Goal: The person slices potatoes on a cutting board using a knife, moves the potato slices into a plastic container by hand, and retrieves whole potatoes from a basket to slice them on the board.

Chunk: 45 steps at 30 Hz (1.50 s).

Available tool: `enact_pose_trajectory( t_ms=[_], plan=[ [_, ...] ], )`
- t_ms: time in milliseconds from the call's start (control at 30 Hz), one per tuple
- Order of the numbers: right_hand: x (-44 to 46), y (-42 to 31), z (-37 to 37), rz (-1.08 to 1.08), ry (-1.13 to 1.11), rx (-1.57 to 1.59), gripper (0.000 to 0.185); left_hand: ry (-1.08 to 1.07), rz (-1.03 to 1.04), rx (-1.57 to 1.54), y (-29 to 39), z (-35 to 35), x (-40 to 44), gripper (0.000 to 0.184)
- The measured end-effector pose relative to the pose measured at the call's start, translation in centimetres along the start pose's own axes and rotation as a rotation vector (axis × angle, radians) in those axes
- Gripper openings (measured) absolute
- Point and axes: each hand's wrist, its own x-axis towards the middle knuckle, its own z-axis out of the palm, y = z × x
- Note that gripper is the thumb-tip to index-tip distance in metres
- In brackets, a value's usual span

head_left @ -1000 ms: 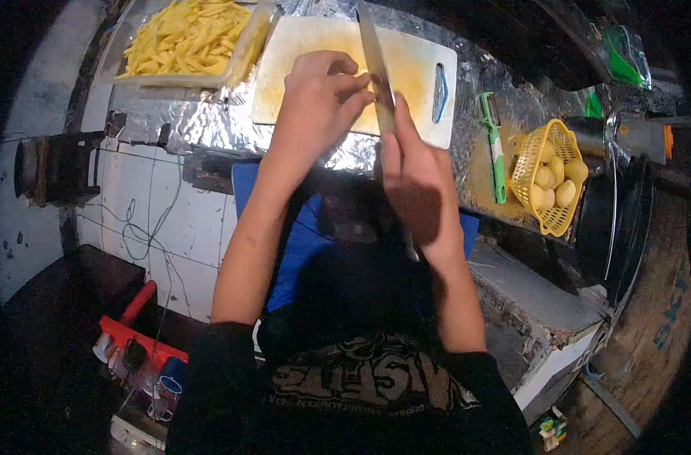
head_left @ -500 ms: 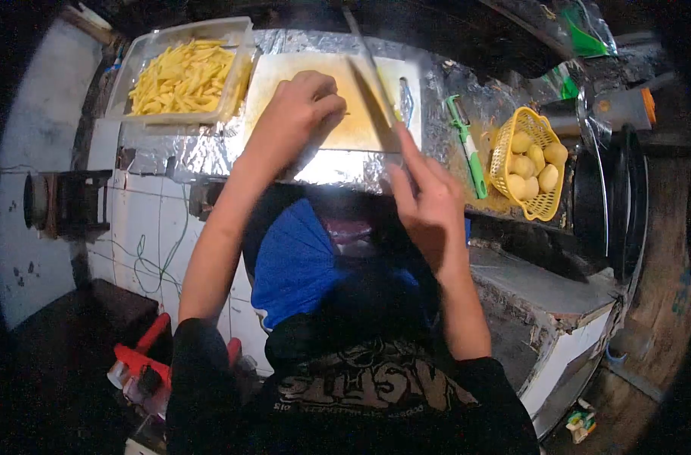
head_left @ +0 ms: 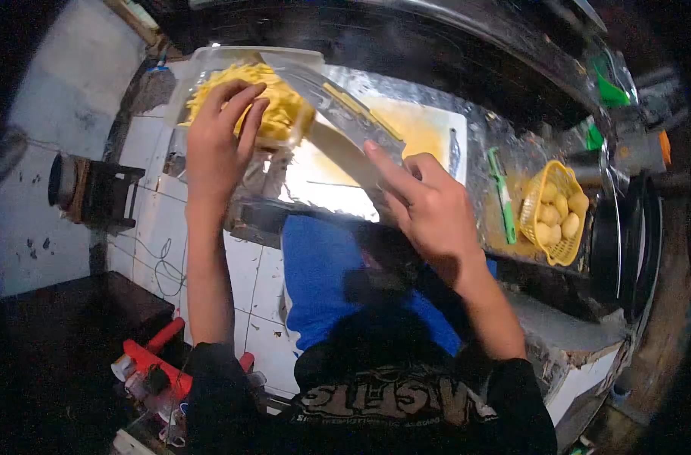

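Right hand (head_left: 439, 206): fingers gripping long grey metal knife (head_left: 304, 82); slim yellow strips (head_left: 361, 111) on blade beyond them; I'd keep it level. Left hand (head_left: 215, 144): fingers parted over translucent plastic tub (head_left: 247, 50).

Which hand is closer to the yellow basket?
Right. The right hand, gripping the knife, is left of the basket; the left hand is farther away, by the clear tub.

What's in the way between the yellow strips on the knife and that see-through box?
Nothing visible stands between them: the knife in the right hand carries the yellow strips, and its blade slants toward the see-through box. The left hand hangs over the box, hiding part of the pile inside.
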Motion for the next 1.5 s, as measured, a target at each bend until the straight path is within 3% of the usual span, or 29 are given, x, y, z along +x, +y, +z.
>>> enact_pose_trajectory(
  t_ms=[100, 167, 200, 367, 433, 500, 567, 800, 867, 967, 1000, 1067, 1100, 1167, 1200, 1333, 1400, 1433, 1500],
  plan=[
    [3.1, -1.5, 0.4, -0.101, -0.018, -0.111, 0.046, 0.011, 0.02, 0.167, -2.2, -1.5, 1.1, 0.023],
    [5.0, -2.2, 0.6, -0.169, -0.052, -0.21, 0.042, -0.053, 0.092, 0.012, -2.2, -1.9, 1.8, 0.025],
    [5.8, -2.5, 0.7, -0.204, -0.059, -0.241, 0.045, -0.12, 0.155, 0.01, -2.5, -2.1, 2.3, 0.034],
    [8.2, -3.9, 0.7, -0.302, -0.135, -0.296, 0.049, -0.221, 0.369, 0.078, -5.1, -2.0, 5.4, 0.033],
    [8.4, -4.1, 0.9, -0.318, -0.153, -0.304, 0.05, -0.494, 0.337, -0.087, -6.8, -2.3, 6.6, 0.025],
    [8.6, -4.1, 1.2, -0.361, -0.178, -0.306, 0.049, -0.495, 0.301, -0.108, -7.8, -2.2, 6.7, 0.02],
    [8.6, -4.2, 1.6, -0.359, -0.204, -0.313, 0.048, -0.522, 0.142, -0.162, -8.8, -2.0, 6.6, 0.027],
    [9.3, -4.0, 2.7, -0.369, -0.265, -0.296, 0.045, -0.448, 0.26, -0.026, -9.9, -2.2, 6.3, 0.041],
    [9.5, -4.2, 2.6, -0.369, -0.275, -0.301, 0.045, -0.489, 0.04, 0.013, -9.2, -2.8, 6.3, 0.039],
    [9.8, -4.3, 2.7, -0.374, -0.285, -0.288, 0.044, -0.401, 0.017, -0.039, -9.1, -2.6, 6.1, 0.031],
    [9.8, -4.3, 2.7, -0.377, -0.283, -0.272, 0.044, -0.404, 0.021, -0.041, -8.3, -2.7, 6.0, 0.031],
    [9.8, -4.4, 2.9, -0.344, -0.29, -0.275, 0.051, -0.471, 0.105, -0.355, -5.8, -2.7, 5.8, 0.023],
    [9.8, -4.5, 2.9, -0.321, -0.301, -0.276, 0.06, -0.474, 0.105, -0.356, -5.5, -2.3, 5.8, 0.023],
    [9.7, -4.5, 3.0, -0.332, -0.283, -0.263, 0.059, -0.569, 0.29, -0.202, -5.4, -1.9, 5.9, 0.02],
    [9.7, -4.6, 3.0, -0.341, -0.264, -0.253, 0.058, -0.657, 0.264, -0.182, -5.5, -1.8, 6.2, 0.02],
    [8.5, -4.9, 1.6, -0.32, -0.296, -0.268, 0.057, -0.578, 0.142, -0.161, -7.6, -1.1, 6.5, 0.021],
    [6.5, -5.4, -0.9, -0.292, -0.369, -0.117, 0.038, -0.525, 0.193, -0.07, -8.8, -1.1, 6.0, 0.022],
    [4.6, -5.1, -1.6, -0.279, -0.365, -0.115, 0.038, -0.463, 0.237, 0.024, -8.9, -0.9, 6.0, 0.023],
    [0.7, -3.9, -2.9, -0.031, -0.337, 0.202, 0.046, -0.452, 0.221, 0.029, -7.3, -1.3, 6.0, 0.027]
  ],
)
